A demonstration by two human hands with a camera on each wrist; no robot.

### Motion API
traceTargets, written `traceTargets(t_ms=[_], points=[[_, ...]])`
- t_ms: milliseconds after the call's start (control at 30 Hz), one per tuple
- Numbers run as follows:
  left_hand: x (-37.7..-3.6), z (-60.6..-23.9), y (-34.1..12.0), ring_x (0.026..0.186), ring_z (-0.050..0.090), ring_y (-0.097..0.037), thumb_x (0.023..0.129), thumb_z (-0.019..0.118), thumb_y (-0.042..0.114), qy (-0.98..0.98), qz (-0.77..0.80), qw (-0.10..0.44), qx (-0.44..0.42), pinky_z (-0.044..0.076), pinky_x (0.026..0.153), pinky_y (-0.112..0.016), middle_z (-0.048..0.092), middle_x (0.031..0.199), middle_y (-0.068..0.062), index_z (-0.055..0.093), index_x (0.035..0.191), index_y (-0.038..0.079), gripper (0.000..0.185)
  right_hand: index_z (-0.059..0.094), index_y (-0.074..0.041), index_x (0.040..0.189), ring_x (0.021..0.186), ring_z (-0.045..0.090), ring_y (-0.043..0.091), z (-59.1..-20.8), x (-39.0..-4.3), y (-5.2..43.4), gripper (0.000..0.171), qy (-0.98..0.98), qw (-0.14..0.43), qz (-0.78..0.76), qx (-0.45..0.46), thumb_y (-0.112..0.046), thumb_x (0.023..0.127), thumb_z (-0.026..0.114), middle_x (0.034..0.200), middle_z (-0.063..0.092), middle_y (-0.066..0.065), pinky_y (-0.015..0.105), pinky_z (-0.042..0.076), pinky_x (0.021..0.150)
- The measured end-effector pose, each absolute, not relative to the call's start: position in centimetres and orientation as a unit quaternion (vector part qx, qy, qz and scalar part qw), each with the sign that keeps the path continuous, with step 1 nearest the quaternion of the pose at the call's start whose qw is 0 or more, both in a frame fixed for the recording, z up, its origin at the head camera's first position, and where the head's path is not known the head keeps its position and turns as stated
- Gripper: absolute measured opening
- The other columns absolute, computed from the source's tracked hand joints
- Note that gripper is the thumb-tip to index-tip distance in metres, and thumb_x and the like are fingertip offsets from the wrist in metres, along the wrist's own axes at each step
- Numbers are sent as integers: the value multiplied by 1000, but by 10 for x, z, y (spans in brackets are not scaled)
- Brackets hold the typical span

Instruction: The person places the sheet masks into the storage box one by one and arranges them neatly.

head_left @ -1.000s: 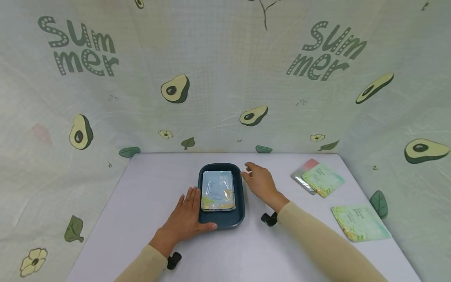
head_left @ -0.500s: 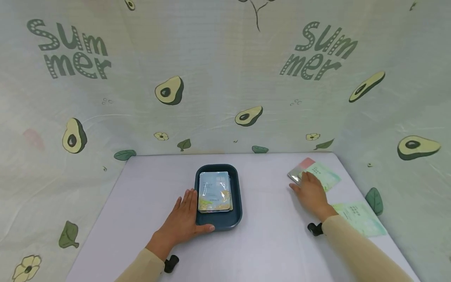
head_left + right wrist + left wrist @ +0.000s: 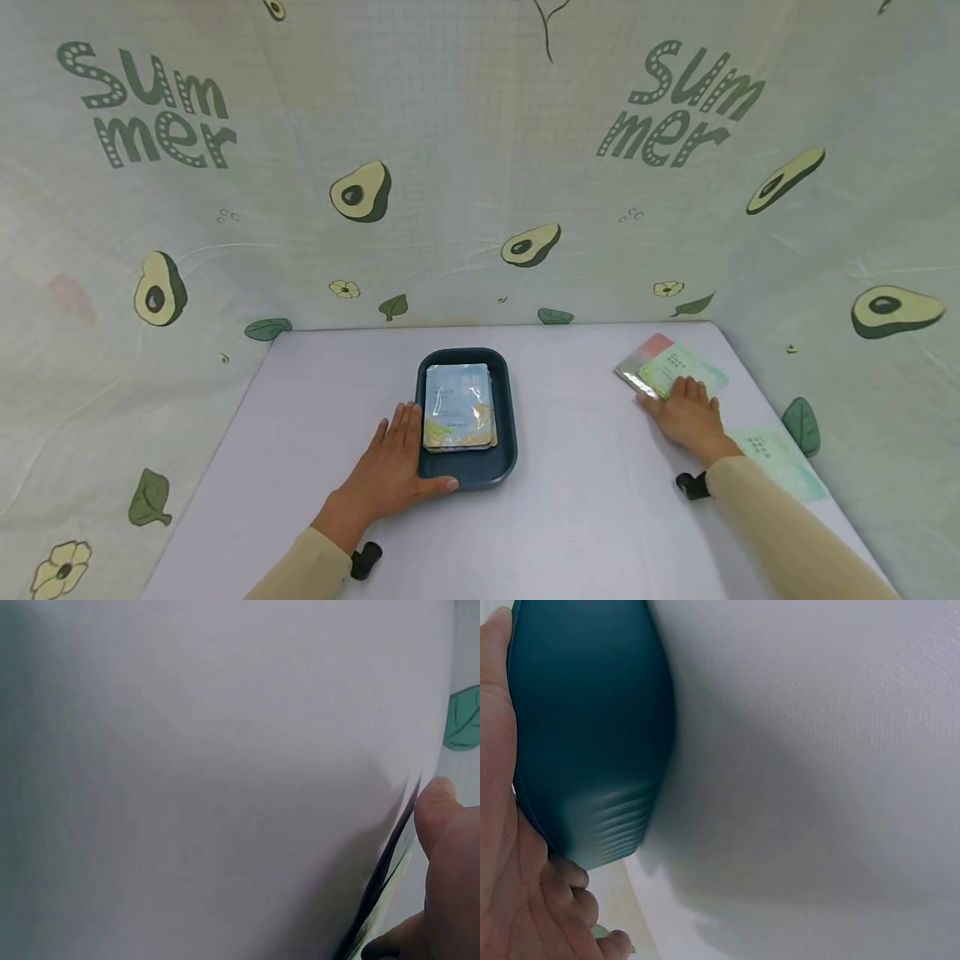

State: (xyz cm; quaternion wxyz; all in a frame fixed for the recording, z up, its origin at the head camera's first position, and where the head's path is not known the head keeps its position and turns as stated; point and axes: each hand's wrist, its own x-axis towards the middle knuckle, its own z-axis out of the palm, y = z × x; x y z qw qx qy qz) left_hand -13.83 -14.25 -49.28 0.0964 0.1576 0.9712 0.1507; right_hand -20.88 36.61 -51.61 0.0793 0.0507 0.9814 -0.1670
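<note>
My left hand [image 3: 384, 468] lies along the left side of a dark blue tray [image 3: 501, 442], fingers straight against its wall and thumb at the front rim. Inside the tray sits a stack of packets, a shiny light blue packet [image 3: 457, 404] on top. In the left wrist view the fingers touch the outside of the tray [image 3: 592, 712]. My right hand [image 3: 690, 421] reaches over the near edge of a green packet [image 3: 678, 363], which overlaps a silver and pink packet [image 3: 638, 358]. Its thumb [image 3: 442, 814] is by the packets' edges; no clear grip shows.
Another green packet [image 3: 780, 458] lies nearer the table's right edge, partly hidden by the right forearm. A white table [image 3: 577, 508] spreads between the tray and the loose packets. Printed cloth [image 3: 450, 275] hangs behind and at both sides.
My right hand has gone from beside the tray to the packets at the right, then slid slightly right and nearer along them. The left hand has stayed at the tray.
</note>
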Motion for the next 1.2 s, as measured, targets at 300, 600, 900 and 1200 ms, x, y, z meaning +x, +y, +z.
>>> traceTargets(t_ms=[300, 600, 900, 1200], points=[[-140, -495, -143, 165, 7, -38, 82, 60, 89, 972, 150, 99, 154, 16, 131, -60, 10, 176, -20, 8, 168, -2, 136, 13, 29, 151, 149, 7, 70, -520, -222, 343, 105, 982, 85, -166, 26, -62, 108, 42, 159, 9, 52, 83, 7, 117], [-140, -494, -142, 165, 7, -38, 83, 65, 85, 971, 156, 104, 150, 16, 131, -60, 11, 176, -21, 8, 168, -2, 134, 24, 18, 158, 155, 16, 58, -530, -225, 305, 100, 985, 58, -138, -80, -65, 107, 45, 166, 21, 40, 76, 9, 123], [-140, -494, -140, 165, 7, -37, 83, 64, 85, 971, 154, 102, 152, 17, 131, -60, 11, 176, -20, 9, 168, -2, 134, 41, 3, 160, 157, 32, 43, -527, -204, 277, 91, 963, 50, -85, -252, -67, 102, 54, 166, 40, 22, 66, 22, 126], [-140, -490, -140, 165, 7, -38, 84, 65, 83, 971, 151, 106, 152, 16, 131, -60, 11, 176, -21, 8, 168, -3, 133, 48, 0, 156, 148, 46, 43, -509, -206, 270, 83, 959, 35, -93, -264, -61, 101, 62, 158, 51, 21, 64, 31, 123]])
